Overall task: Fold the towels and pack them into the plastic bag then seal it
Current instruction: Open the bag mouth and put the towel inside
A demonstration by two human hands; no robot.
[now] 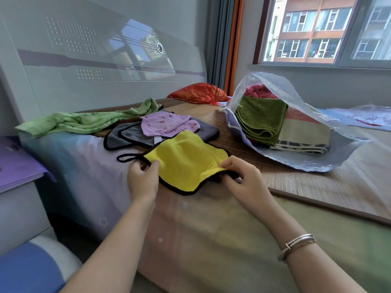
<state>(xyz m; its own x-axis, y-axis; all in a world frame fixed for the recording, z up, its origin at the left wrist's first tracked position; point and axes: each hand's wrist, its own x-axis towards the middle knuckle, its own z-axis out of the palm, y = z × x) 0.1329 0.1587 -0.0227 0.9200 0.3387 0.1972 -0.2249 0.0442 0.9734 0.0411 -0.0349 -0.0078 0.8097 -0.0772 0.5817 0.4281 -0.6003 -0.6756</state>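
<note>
A yellow towel (186,159) with a black hem lies on the bed in front of me. My left hand (142,178) pinches its near left corner by the black hanging loop. My right hand (243,177) pinches its near right edge. Behind it lie a grey towel (127,137), a pink patterned towel (167,124) and a crumpled light green towel (84,121). To the right stands an open clear plastic bag (313,144) holding a folded olive towel (260,119), a red one (259,90) and a striped one (302,134).
A bamboo mat (296,182) covers the right part of the bed. The headboard (95,60) rises behind the towels. An orange cushion (201,93) lies at the back. More clear plastic (368,116) lies at the far right under the window. A purple stand (14,163) is at left.
</note>
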